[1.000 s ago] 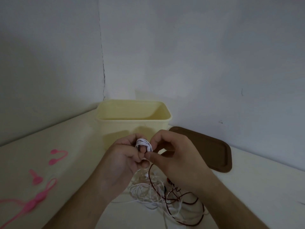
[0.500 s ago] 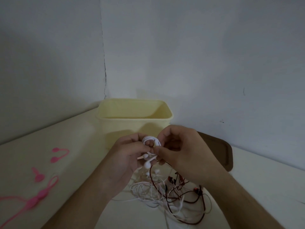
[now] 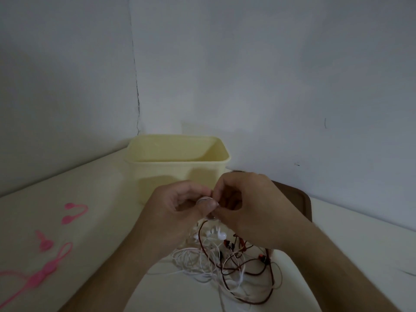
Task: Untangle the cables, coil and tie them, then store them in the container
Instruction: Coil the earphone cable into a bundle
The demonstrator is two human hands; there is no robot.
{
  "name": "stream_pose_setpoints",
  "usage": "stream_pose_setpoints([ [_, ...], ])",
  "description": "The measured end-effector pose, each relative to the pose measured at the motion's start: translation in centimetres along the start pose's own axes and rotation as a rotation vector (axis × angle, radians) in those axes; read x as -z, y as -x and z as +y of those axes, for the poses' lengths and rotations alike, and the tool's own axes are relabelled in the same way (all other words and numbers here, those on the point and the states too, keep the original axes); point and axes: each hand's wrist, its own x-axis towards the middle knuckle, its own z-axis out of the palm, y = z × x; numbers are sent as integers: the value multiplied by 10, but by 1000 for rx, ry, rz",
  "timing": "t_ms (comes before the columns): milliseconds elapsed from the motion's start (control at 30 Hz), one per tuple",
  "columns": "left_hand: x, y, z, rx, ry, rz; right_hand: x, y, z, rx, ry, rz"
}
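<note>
A small white cable coil (image 3: 203, 200) is held up between two hands

The coil is pinched by the left hand (image 3: 173, 212) and the right hand (image 3: 247, 206), in front of the yellow container (image 3: 177, 167). A messy pile of white and dark red cables (image 3: 229, 264) is seen on the counter (image 3: 94, 221) under the hands. Pink ties (image 3: 45, 262) are laid at the left, and a brown lid (image 3: 297, 199) behind the right hand

Cables (image 3: 227, 264) before container (image 3: 157, 174)
</note>
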Motion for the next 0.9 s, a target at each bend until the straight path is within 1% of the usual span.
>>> stream_pose_setpoints([
  [67,0,-1,-2,-44,18,59,-6,-1,2,-10,-62,55],
  [133,1,-1,-4,-46,90,131,-13,-2,3,-39,-176,133],
  [267,3,-4,-7,46,343,231,-27,-4,-1,-109,-324,227],
  [367,2,-5,-14,117,528,230,-36,-5,-2,-119,-457,320],
  [467,0,-5,-14,141,604,180,-38,-3,-5,-115,-608,408],
  [533,2,-5,-13,168,593,168,-34,-1,-7,-103,-664,435],
  [600,4,-5,-10,161,519,133,-29,-1,-6,-91,-649,431],
  [800,4,-1,-3,67,258,92,-23,-2,0,-56,-415,282],
  [900,4,-2,-6,33,146,97,-23,-3,1,-53,-344,231],
])
